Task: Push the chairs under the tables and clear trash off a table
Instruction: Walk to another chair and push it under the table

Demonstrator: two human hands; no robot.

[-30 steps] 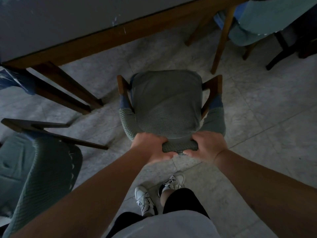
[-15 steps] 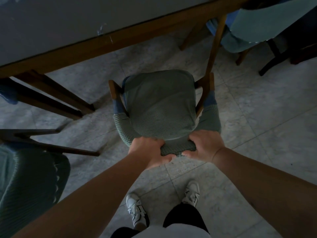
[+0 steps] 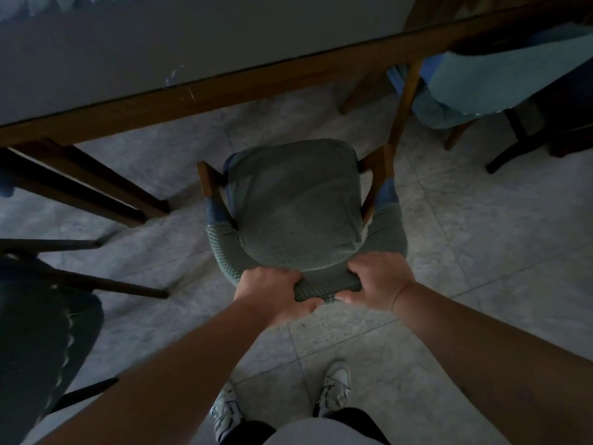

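Plainly, head view only:
Left grip: the left hand (image 3: 272, 292) is curled over the top of the chair (image 3: 296, 210) back, thumb underneath, clamped on the knit cover.
Right grip: the right hand (image 3: 375, 281) grasps the same top rail just beside the left, fingers wrapped round it.
Chair place: on the floor (image 3: 481, 252), facing the near edge of the table (image 3: 199, 94), its seat well short of that edge and not yet under it.
Risk, leg: the chair's right arm sits close against the table leg (image 3: 404, 104) in this view; a straight push would likely catch it there, so I judge it needs a shift to the left first.
Risk, cover: both hands hold loose fabric as much as frame; a hard shove could slide the cover instead of the chair.
Risk, neighbour: a second chair (image 3: 38, 332) stands near on the left, legs angled toward the path; too much swing that way may knock it.
Risk, feet: the shoes (image 3: 333, 390) are close behind the chair.
Chair look: grey-green waffle-knit cover over seat, back and arms; bare brown wooden arm ends; blue fabric showing at the arm joints.
Light: dim, so fine detail is hard to tell.
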